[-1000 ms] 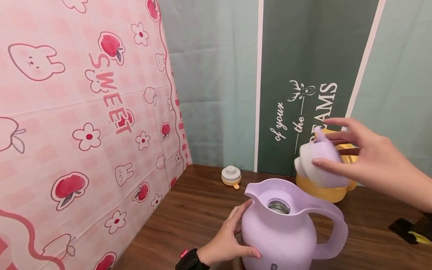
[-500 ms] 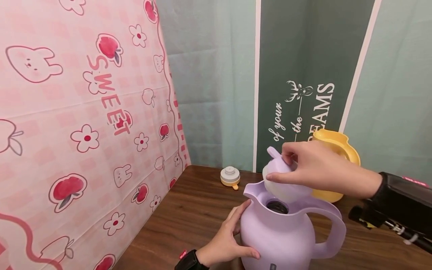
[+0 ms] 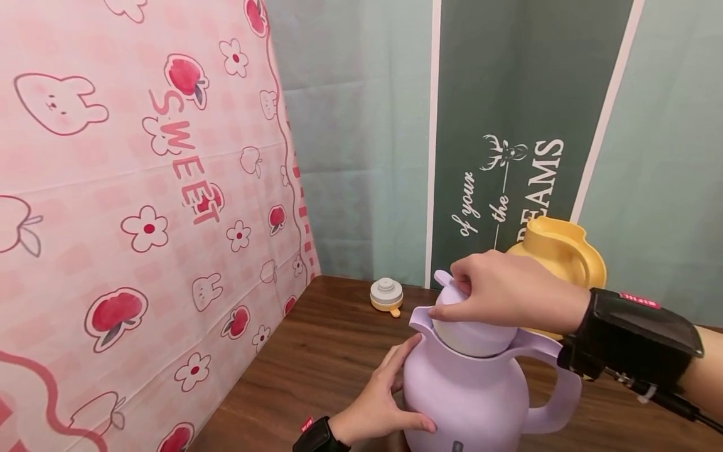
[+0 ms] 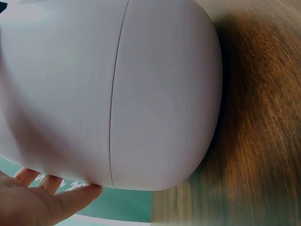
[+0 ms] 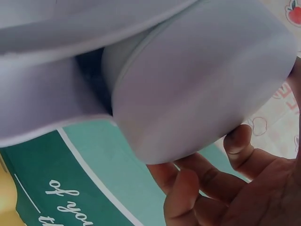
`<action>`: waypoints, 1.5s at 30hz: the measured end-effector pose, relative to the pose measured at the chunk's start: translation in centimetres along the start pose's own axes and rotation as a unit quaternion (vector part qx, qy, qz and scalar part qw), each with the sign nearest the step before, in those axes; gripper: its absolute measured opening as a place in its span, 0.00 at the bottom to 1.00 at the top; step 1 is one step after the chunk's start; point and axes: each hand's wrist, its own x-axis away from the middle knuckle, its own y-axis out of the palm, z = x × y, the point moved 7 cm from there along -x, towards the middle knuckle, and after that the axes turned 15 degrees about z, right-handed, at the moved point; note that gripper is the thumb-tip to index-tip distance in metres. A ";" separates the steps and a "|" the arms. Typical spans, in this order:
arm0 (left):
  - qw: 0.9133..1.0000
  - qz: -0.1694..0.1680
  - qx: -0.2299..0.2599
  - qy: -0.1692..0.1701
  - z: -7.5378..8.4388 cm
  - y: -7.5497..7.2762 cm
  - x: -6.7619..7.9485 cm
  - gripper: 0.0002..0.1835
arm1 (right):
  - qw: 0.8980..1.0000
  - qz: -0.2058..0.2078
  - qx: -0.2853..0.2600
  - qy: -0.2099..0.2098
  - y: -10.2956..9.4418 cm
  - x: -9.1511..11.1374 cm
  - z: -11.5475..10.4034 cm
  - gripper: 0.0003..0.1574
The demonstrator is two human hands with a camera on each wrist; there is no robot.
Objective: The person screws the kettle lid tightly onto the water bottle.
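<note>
A lilac vacuum jug (image 3: pixel 465 392) stands upright on the wooden table, its handle on the right. My left hand (image 3: pixel 373 402) holds its left side, thumb across the front and fingers behind. In the left wrist view, fingertips (image 4: pixel 91 190) touch the smooth body. My right hand (image 3: pixel 505 289) grips the lilac stopper lid (image 3: pixel 474 336), which sits in the jug's mouth, slightly raised above the rim. A small tab (image 3: pixel 444 277) on the lid points up and left. In the right wrist view, the lid (image 5: pixel 202 89) shows tilted against the rim, with a dark gap beside it.
Behind the right hand stands a yellow jug (image 3: pixel 559 245) without its lid. A white and yellow stopper lid (image 3: pixel 386 295) lies upside down at the table's back. Pink printed cloth (image 3: pixel 147 263) hangs at left, a green curtain (image 3: pixel 361 157) behind.
The right hand has brought the lilac lid left and down from near the yellow jug into the lilac jug's mouth, covering the opening. The left hand has stayed on the jug.
</note>
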 end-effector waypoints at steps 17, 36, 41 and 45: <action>1.000 -0.006 0.015 -0.010 -0.1 0.1 0.0 0.57 | 0.999 -0.010 0.033 -0.016 1.4 0.2 -1.0 0.34; 1.000 -0.001 0.007 0.002 -0.2 -0.1 0.0 0.58 | 0.969 -0.153 -0.013 -0.194 -0.2 1.6 -1.1 0.33; 1.000 0.000 0.003 -0.002 -0.2 -0.1 -0.1 0.57 | 0.963 -0.157 -0.029 -0.216 0.0 2.0 -0.7 0.36; 1.000 -0.004 0.004 -0.008 -0.3 0.0 -0.1 0.57 | 0.964 -0.122 -0.021 -0.235 0.1 1.8 -0.7 0.33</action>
